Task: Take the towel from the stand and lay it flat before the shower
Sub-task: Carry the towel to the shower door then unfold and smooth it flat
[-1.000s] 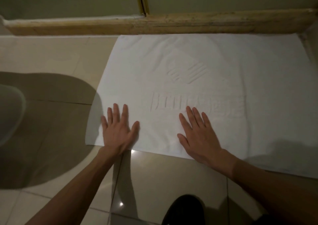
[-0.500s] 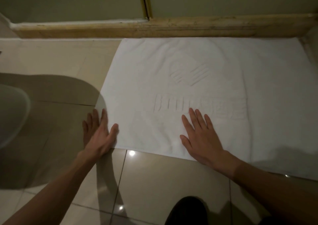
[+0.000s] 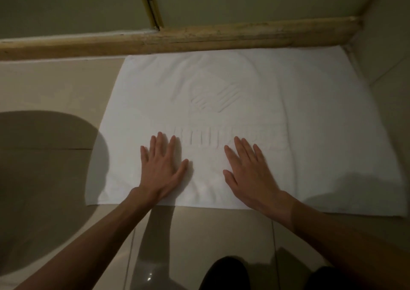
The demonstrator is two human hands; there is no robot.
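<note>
smoothing towel [image 3: 288,112], laid on tiled floor [image 3: 55,85] against shower curb [image 3: 199,38], with left hand [image 3: 160,170] and right hand [image 3: 250,174] flat on near half, fingers straight, slightly spread, pinching nothing. sweep outward toward corners with light pressure; avoid dragging far edge off curb.

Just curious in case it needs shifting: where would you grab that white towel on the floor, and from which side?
Probably pinch the white towel at its near corners, coming from the person's side: that edge lies free on the tiles, while the far edge sits against the shower threshold. Left hand and right hand lie flat on it.
</note>
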